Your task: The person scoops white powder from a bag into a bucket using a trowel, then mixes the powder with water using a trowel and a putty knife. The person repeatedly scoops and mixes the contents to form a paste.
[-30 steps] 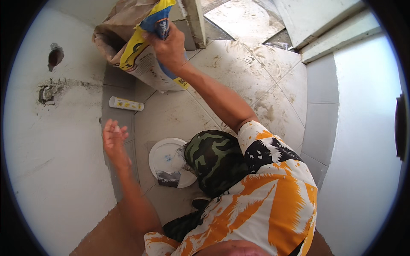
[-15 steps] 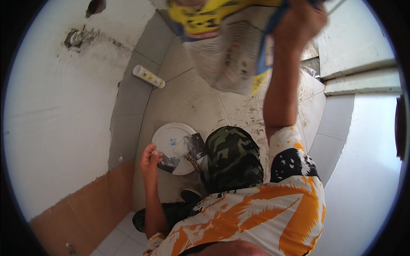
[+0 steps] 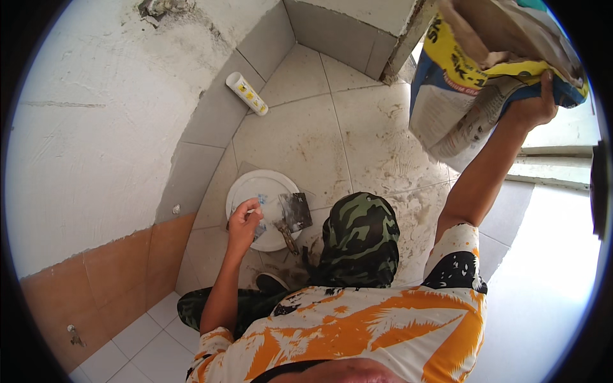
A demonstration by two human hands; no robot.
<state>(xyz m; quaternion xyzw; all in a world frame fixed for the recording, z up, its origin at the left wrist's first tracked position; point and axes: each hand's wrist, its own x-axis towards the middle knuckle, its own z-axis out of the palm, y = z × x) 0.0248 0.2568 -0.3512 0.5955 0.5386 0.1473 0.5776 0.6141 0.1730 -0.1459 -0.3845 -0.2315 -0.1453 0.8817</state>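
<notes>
My right hand (image 3: 535,105) grips the rim of a paper bag (image 3: 440,121), yellow, blue and white, held up at the upper right. The bag's brown mouth gapes upward; its contents are hidden. My left hand (image 3: 245,223) hovers over a round white lid (image 3: 241,186) on the floor, thumb and fingers drawn together. Whether anything small is pinched in them is hidden. On the lid lies a putty knife (image 3: 295,212) with a dark, smeared blade, its handle toward me. Another grey blade partly shows beneath my left hand.
A white tube with yellow marks (image 3: 246,94) leans at the foot of the tiled left wall (image 3: 211,118). The floor tiles (image 3: 377,137) carry dirt smears. My knee in camouflage trousers (image 3: 361,236) is right of the lid. At the right stands a pale ledge (image 3: 555,167).
My right hand has carried the bag from the top middle to the upper right, baring more floor. My left hand has shifted slightly right over the lid. The view has shifted too.
</notes>
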